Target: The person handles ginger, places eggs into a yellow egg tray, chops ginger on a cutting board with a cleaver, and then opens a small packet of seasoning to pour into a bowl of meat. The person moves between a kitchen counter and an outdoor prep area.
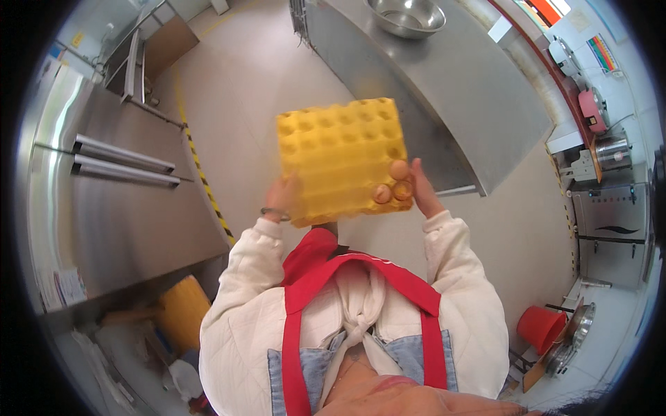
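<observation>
Both my hands hold a yellow egg tray [338, 156] by its opposite sides, in front of my red apron [361, 270]. My left hand [283, 195], slightly blurred, grips the left edge. Along the right edge lies my right hand [424, 190], its thumb pointing up beside the eggs. One brown egg [399, 169] sits close to that thumb, and another egg [382, 193] is nearer the tray's lower corner. Between them and the corner is a round orange-brown thing [402, 190], which looks like an eggshell, but I cannot tell whether it is whole. The other visible cups hold no eggs.
A steel counter [468, 88] with a steel bowl [408, 18] stands ahead to the right. To the left is a steel cabinet with long handles [125, 161], bordered by striped floor tape [200, 177]. A red bucket [541, 328] stands at the lower right.
</observation>
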{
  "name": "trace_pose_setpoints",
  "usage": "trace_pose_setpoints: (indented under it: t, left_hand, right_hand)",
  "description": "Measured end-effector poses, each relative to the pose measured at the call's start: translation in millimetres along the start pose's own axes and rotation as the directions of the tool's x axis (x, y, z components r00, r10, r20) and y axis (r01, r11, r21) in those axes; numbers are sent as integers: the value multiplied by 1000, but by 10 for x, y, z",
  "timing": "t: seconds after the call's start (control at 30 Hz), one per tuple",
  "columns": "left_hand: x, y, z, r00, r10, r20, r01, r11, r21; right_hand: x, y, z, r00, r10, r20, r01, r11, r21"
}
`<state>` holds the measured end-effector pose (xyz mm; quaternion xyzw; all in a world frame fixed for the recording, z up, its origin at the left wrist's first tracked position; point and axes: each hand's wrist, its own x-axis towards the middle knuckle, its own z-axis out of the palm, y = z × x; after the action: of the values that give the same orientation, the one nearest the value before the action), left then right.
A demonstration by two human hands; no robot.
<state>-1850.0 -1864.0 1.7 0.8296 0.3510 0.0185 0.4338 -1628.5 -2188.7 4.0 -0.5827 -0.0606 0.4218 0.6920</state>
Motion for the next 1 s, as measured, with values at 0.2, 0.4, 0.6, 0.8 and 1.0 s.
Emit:
trace_pose_setpoints:
  t: [0.2,0.4,0.6,0.8,1.0]
  left_hand:
    - [1428,1757,938,930,320,183,-332,942,41]
    - [2441,2025,1484,860,144,489,-196,979,56]
    - [3022,2356,2014,790,147,595,-253,963,98]
    - [3189,2093,2153,742,54,668,-81,997,10]
    - [3306,1656,2191,902,284,326,-255,958,-130]
  right_hand:
    - [56,-838,-979,925,-1,-380,73,982,175]
    - [80,-571,-1112,837,114,-535,96,932,349]
    - [430,-491,-1467,763,215,-610,109,887,449]
    - [561,-467,-1377,715,274,-643,66,889,452]
    - [644,-458,-2049,496,181,-849,-108,983,147]
